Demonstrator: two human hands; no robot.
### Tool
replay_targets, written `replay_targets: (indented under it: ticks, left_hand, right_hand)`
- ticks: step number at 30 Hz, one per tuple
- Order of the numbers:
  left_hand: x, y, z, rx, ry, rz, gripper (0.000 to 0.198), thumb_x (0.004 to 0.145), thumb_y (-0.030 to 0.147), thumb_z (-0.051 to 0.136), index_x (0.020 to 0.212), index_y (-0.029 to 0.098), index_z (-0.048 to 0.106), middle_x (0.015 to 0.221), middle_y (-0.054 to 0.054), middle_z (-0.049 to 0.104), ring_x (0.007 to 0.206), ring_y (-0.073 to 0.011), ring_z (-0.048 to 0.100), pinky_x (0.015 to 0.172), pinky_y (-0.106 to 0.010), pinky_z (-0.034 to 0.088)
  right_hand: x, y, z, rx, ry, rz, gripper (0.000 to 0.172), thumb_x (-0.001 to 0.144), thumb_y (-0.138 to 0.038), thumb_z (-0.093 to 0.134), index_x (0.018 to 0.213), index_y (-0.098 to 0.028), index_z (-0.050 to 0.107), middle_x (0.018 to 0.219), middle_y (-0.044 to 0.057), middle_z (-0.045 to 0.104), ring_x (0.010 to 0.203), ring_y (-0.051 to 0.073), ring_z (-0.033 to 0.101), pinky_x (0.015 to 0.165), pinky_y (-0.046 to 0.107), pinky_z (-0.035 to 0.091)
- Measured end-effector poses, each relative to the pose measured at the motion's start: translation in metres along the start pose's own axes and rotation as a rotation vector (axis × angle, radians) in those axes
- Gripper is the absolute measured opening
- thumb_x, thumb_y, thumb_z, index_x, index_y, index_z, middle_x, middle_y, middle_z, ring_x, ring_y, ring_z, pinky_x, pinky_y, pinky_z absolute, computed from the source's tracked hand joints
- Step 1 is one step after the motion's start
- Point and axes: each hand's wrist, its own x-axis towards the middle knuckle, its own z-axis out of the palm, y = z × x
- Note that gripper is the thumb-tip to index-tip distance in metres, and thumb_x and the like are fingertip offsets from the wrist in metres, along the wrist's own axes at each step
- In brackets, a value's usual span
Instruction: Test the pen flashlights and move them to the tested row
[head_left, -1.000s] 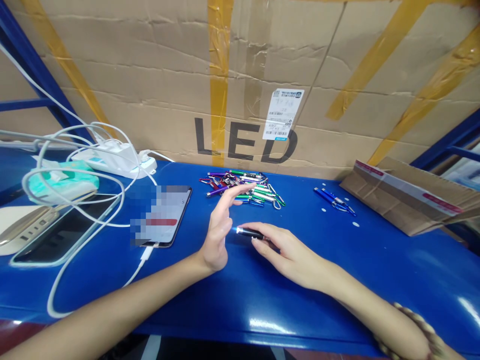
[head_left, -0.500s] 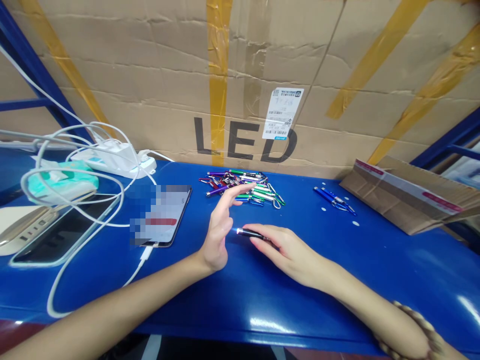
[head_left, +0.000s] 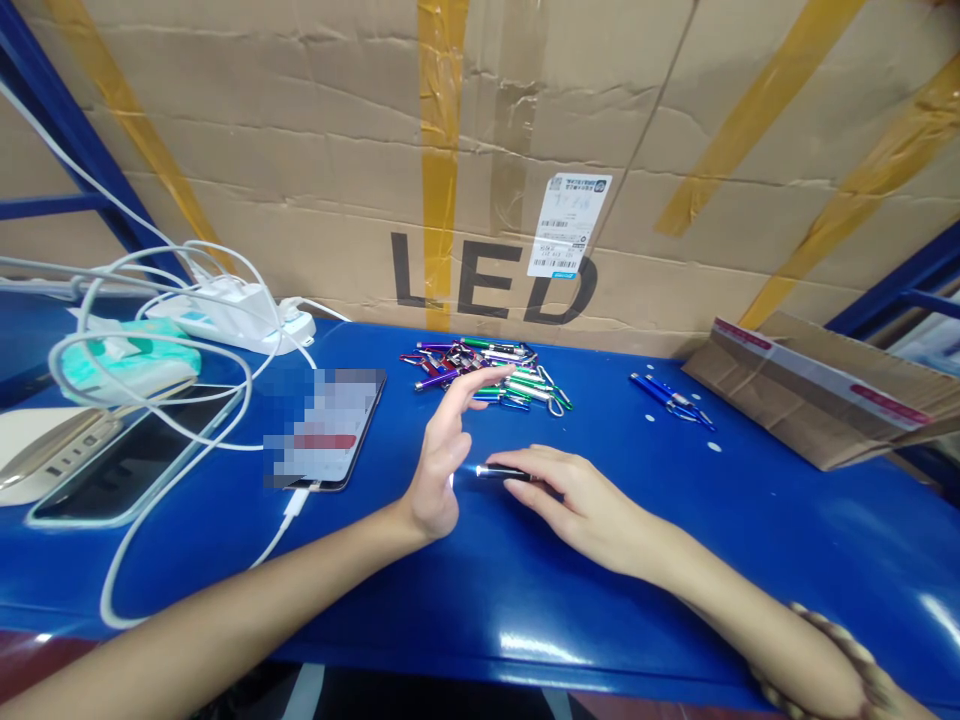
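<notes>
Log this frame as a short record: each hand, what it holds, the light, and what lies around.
Left hand: raised open beside the light, holding nothing
Right hand: gripping the black penlight
Black penlight: tip lit, aimed at the left palm, a gap between
Beyond the hands: pile of mixed-colour penlights
Far right: blue penlights near a brown paper package
Left side: lit phone, dark-screened phone, tissue pack
Surface: blue table
Backdrop: cardboard box marked LED

A blue table (head_left: 675, 570) bears penlights (head_left: 529, 385), phones (head_left: 364, 415), probably a carton (head_left: 795, 410).
</notes>
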Motion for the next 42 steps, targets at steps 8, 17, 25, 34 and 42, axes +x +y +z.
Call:
replay_targets:
  ticks: [8, 17, 25, 34, 42]
  left_hand:
    - [-0.0001, 0.0022, 0.0002, 0.023, 0.002, -0.02, 0.053, 0.081, 0.039, 0.036, 0.127, 0.018, 0.051, 0.136, -0.008, 0.053, 0.129, -0.0305, 0.043, 0.098, -0.041, 0.031]
    - [0.0001, 0.0004, -0.0008, 0.019, 0.003, -0.018, 0.053, 0.08, 0.04, 0.037, 0.127, 0.019, 0.052, 0.136, -0.008, 0.053, 0.129, -0.0306, 0.043, 0.098, -0.04, 0.031]
    - [0.0001, 0.0014, -0.0003, 0.027, 0.002, -0.023, 0.053, 0.08, 0.041, 0.037, 0.127, 0.019, 0.051, 0.137, -0.008, 0.053, 0.129, -0.0312, 0.043, 0.098, -0.042, 0.031]
    - [0.0, 0.0008, -0.0001, 0.034, 0.003, -0.016, 0.053, 0.081, 0.042, 0.037, 0.127, 0.02, 0.052, 0.137, -0.008, 0.053, 0.128, -0.0317, 0.043, 0.097, -0.042, 0.032]
    - [-0.0008, 0.0013, 0.0001, 0.031, 0.002, -0.025, 0.052, 0.081, 0.04, 0.037, 0.126, 0.019, 0.051, 0.136, -0.009, 0.053, 0.128, -0.0313, 0.043, 0.097, -0.042, 0.032]
  right_hand:
    - [0.0012, 0.0006, -0.001, 0.023, -0.011, 0.037, 0.028, 0.096, -0.022, 0.048, 0.119, -0.021, 0.064, 0.114, 0.006, 0.069, 0.103, 0.019, 0.064, 0.093, 0.034, 0.05]
    - [0.0012, -0.0031, -0.0006, 0.048, -0.035, 0.046, 0.03, 0.096, -0.024, 0.047, 0.121, -0.022, 0.062, 0.121, 0.005, 0.067, 0.11, 0.02, 0.062, 0.097, 0.036, 0.048]
    - [0.0011, -0.0037, 0.0002, 0.078, -0.041, 0.071, 0.033, 0.095, -0.025, 0.047, 0.126, -0.022, 0.059, 0.124, 0.006, 0.065, 0.105, 0.019, 0.064, 0.086, 0.032, 0.054]
    - [-0.0004, -0.0027, 0.0006, 0.099, -0.024, 0.064, 0.034, 0.094, -0.021, 0.048, 0.126, -0.021, 0.058, 0.125, 0.007, 0.064, 0.105, 0.019, 0.064, 0.085, 0.032, 0.056]
    - [0.001, -0.0004, 0.0015, 0.123, -0.019, 0.061, 0.035, 0.093, -0.019, 0.048, 0.126, -0.022, 0.058, 0.126, 0.007, 0.064, 0.103, 0.018, 0.064, 0.087, 0.033, 0.055]
